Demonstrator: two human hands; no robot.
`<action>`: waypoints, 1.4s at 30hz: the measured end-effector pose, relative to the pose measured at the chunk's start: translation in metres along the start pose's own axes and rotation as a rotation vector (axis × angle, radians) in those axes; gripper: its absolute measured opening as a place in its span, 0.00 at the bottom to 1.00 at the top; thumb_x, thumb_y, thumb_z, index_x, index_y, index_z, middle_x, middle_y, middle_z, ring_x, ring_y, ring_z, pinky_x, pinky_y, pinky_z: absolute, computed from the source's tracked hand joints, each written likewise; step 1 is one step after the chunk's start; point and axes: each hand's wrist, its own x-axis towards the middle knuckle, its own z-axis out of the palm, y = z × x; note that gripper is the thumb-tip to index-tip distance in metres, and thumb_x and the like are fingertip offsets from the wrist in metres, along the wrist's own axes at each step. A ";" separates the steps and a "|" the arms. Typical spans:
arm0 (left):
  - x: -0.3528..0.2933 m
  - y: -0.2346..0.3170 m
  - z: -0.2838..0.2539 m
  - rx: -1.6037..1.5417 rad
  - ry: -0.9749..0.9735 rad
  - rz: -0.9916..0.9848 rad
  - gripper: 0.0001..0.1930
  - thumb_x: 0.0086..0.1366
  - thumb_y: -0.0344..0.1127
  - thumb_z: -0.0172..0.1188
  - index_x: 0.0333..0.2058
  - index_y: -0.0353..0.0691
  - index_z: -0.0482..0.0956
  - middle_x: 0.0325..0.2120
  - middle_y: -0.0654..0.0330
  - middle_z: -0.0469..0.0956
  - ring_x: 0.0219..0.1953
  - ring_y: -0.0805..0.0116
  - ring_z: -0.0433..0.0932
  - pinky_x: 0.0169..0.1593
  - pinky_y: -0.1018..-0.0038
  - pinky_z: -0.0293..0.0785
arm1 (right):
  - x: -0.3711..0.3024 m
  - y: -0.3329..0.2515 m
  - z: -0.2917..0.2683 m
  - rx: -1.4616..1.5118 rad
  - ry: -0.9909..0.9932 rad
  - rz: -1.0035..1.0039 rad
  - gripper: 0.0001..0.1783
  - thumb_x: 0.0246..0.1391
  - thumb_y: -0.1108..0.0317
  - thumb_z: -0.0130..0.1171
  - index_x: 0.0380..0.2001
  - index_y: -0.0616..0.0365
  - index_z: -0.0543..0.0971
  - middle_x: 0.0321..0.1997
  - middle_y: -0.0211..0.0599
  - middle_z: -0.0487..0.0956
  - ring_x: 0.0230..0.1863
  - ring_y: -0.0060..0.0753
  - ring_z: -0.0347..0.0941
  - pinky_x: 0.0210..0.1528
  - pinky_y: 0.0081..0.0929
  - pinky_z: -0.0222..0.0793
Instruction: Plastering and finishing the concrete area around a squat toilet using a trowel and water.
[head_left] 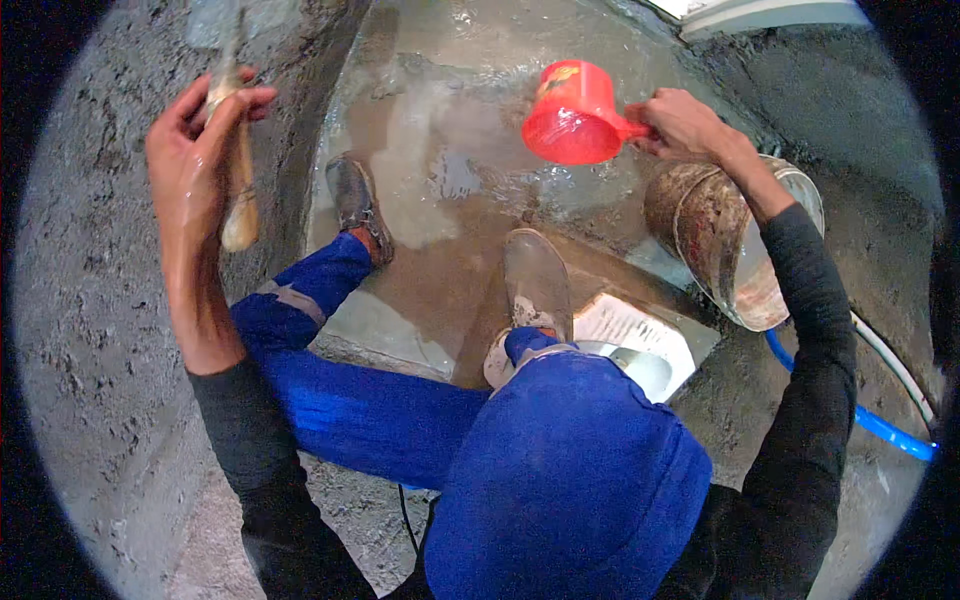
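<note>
At the upper left, my left hand [195, 140] is closed round the wooden handle of a trowel [240, 205]. Its pale, partly blurred blade lies near the rough grey wall at the top edge. My right hand [685, 125] grips a red plastic dipper [572, 112] by its short handle. The dipper is tilted above the wet floor, its rim facing me; whether water is left inside I cannot tell. Just below my right forearm a dirty bucket [712, 225] leans over, its whitish inside showing.
Between my feet spreads a wet, muddy floor [440, 190]. A white squat toilet pan [645, 345] is set beside my right shoe [537, 275]. Rough cement walls [100, 300] rise at the sides. A blue hose [890, 432] and a white pipe [895, 365] run along the right.
</note>
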 end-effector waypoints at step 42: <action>0.061 0.051 0.089 0.027 -0.215 0.066 0.15 0.65 0.34 0.61 0.49 0.34 0.80 0.38 0.58 0.86 0.40 0.76 0.80 0.48 0.77 0.73 | -0.320 -0.046 0.143 1.259 0.573 1.739 0.19 0.65 0.54 0.51 0.25 0.54 0.77 0.18 0.34 0.76 0.14 0.31 0.70 0.16 0.32 0.62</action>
